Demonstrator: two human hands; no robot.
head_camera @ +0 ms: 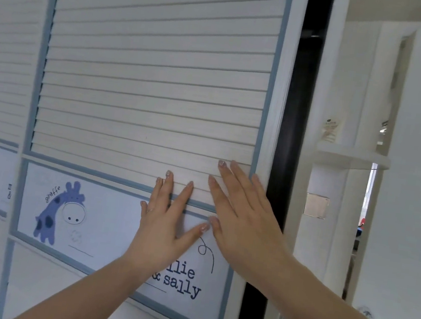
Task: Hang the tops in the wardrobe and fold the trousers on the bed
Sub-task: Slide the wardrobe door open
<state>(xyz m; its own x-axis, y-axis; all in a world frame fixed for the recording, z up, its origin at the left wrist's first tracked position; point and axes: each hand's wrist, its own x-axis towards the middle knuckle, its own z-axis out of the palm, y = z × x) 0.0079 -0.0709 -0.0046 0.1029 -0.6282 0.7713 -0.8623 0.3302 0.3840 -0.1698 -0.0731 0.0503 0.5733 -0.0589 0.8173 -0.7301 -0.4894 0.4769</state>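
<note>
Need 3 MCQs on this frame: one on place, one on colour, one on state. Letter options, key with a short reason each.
1. Where on the sliding wardrobe door does the giraffe picture sit?
A. on the slatted part
B. in the printed band below the slats
C. on the wall to the right

2. What colour is the giraffe?
A. yellow
B. green
C. blue-purple

3. How do the left hand and right hand meet the door?
A. both flat on it, fingers straight
B. both curled round a handle
C. one hanging free

Key:
1 B, the giraffe is in the band under the slats, left of the hands.
2 C, its body is blue-purple with darker spots.
3 A, both palms lie on the door by its right edge, next to a dark gap.
</note>
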